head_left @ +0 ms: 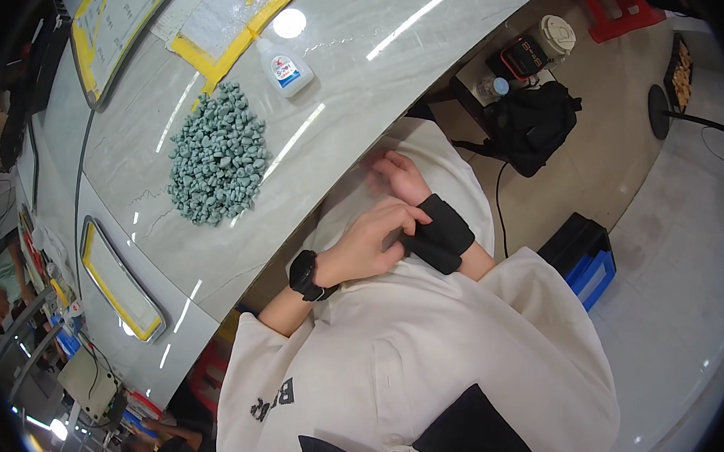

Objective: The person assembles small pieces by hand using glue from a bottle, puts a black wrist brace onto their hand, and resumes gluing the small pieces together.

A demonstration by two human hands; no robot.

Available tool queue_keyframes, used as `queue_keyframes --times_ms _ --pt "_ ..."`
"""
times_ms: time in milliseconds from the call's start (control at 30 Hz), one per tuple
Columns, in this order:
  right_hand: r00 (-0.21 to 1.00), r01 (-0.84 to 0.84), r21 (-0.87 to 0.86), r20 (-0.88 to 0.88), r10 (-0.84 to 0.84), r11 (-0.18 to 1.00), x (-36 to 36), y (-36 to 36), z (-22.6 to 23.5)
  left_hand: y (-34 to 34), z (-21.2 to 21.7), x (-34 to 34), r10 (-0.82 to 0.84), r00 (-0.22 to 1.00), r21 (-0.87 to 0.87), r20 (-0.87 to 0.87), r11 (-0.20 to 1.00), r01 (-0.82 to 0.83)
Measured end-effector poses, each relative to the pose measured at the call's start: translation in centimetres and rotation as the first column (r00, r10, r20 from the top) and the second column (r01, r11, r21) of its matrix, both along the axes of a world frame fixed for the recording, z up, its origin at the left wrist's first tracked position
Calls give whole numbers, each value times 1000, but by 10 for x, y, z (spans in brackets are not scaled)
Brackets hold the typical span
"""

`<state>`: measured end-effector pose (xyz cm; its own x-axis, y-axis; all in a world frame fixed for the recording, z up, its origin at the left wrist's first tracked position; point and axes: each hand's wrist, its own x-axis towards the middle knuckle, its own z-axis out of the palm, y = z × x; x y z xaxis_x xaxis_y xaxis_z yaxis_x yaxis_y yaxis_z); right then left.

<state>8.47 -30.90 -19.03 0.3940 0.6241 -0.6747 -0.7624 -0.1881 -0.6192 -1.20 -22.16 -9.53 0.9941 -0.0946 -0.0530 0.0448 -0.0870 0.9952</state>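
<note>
As the head view shows, the left hand (361, 241) pinches a black wristband (440, 236) worn around the right forearm (477, 263); the blurred right hand (401, 177) is empty, loosely curled, beside a table (369, 91) bearing green pebbles (219, 156) and a white bottle (286, 68).

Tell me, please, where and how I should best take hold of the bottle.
Probably grip the bottle around its body, coming from the right: the body is wide, the top narrows and points away from the person, and the pebbles lie to its left.
</note>
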Motion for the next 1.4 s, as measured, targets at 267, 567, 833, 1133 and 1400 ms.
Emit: queue_keyframes --times_ms 267,567,833,1133,1400 --pt "988 87 1 -129 -86 996 5 0 3 11 1 7 -106 994 -45 -17 993 105" --pt "979 105 19 -180 -100 994 10 -6 5 15 -10 12 -215 973 56 83 976 211" --pt "978 116 7 -175 -113 993 8 -5 1 11 -16 12 -155 969 142 194 982 128" --pt "981 91 22 -171 -86 996 7 -1 4 0 -10 12 -79 932 275 354 961 -23" --pt "995 58 -40 -80 -61 998 9 -1 4 -1 2 25 -71 944 246 322 969 -11"
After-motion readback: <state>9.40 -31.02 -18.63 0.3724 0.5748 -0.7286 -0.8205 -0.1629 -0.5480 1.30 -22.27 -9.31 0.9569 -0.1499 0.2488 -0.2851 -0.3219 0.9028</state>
